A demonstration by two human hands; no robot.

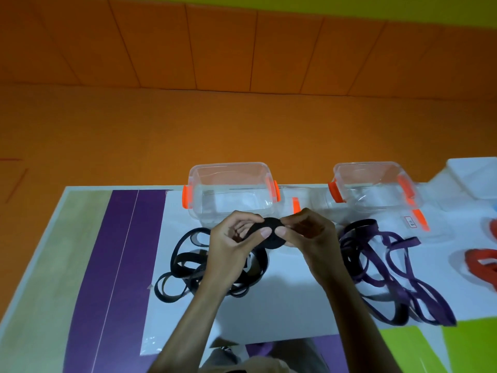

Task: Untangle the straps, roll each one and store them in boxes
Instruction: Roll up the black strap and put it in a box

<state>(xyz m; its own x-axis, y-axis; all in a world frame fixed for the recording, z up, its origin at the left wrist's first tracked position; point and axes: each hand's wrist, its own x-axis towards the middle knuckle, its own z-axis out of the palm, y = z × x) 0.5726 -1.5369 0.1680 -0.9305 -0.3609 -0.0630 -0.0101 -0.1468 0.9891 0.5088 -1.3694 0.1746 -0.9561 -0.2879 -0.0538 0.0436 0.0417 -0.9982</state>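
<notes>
Start at your left, where the loose loops of the black webbing strap (185,261) lie slack and overlapping on the white desk (290,305). From that heap the free length seems to climb up and to the right, passing beneath your left grip (231,238). That grip has its fingers curled around the strap and its thumb laid near the left edge of the flat black coil (271,234), the part already rolled. The coil is held above the desk between both hands, with its round face turned up towards you, so its winding axis points roughly at you. Your right grip (309,232) pinches the coil's right edge between thumb and fingers.

The next turns depend on one fact: all the unrolled strap lies down and to the left of the coil, on the left grip's side. I judge that the left hand should feed while the right hand turns (watch for a crossed loop in the heap snagging as it rises).

Just behind the coil stands the clear plastic box with orange latches (231,166), open and seemingly empty. A second clear latched box (376,165) stands further right. In front of that one a purple webbing strap (390,267) lies tangled, and a red strap (481,262) shows at the right edge.
</notes>
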